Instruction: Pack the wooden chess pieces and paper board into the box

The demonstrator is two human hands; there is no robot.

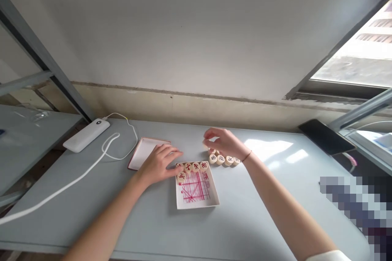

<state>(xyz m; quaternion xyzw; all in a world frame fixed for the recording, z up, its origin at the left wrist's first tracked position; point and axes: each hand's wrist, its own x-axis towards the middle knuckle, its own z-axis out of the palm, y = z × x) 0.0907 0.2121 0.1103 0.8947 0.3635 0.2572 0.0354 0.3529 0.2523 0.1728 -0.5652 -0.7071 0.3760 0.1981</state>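
A shallow white box holds several round wooden xiangqi pieces along its far side, with one more below at the left. A sheet with pink lines covers its floor. My left hand has its fingers spread, the thumb at the box's far left corner by a piece, the palm partly over the box lid. Beyond the box, my right hand pinches a xiangqi piece, mostly covered by the fingers. Beneath that hand sits a cluster of more pieces, partly hidden by the wrist.
On the left lie a white power bank and its long white cable. A black phone rests at the far right edge of the grey table. Behind stands a wall; metal frame bars rise at the left.
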